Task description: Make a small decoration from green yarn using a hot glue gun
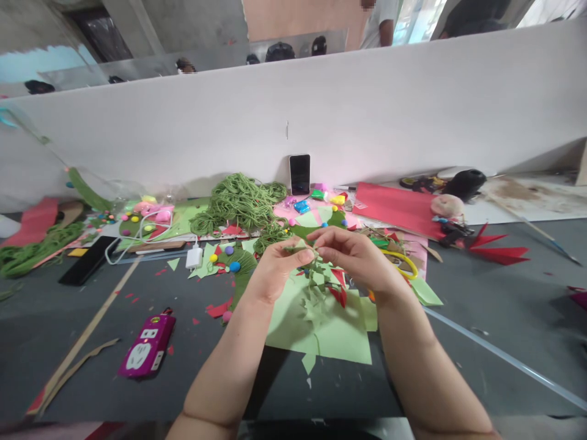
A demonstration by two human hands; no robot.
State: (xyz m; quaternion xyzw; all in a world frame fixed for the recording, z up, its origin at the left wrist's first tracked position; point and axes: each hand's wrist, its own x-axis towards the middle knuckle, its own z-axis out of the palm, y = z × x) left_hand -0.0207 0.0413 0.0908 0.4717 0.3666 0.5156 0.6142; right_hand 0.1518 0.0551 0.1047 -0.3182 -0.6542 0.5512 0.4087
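My left hand (280, 266) is closed in a pinch around a small piece at the top of a strand of green paper leaves (314, 308). Facing it, my right hand (349, 255) pinches the same spot, its fingertips almost touching the left thumb. The strand hangs below my fingers over a light green paper sheet (330, 339). Exactly what lies between the fingertips is partly hidden. Red paper pieces (338, 296) show beside the strand. Near my left wrist is a green wrapped shape with coloured pompoms (235, 267).
Green yarn (243, 201) is heaped at the back beside an upright phone (299, 174). Red card (397, 209) lies back right, yellow-handled scissors (406, 264) by my right wrist. A purple extension socket (147, 344), white charger (194, 256) and black phone (89, 261) lie left.
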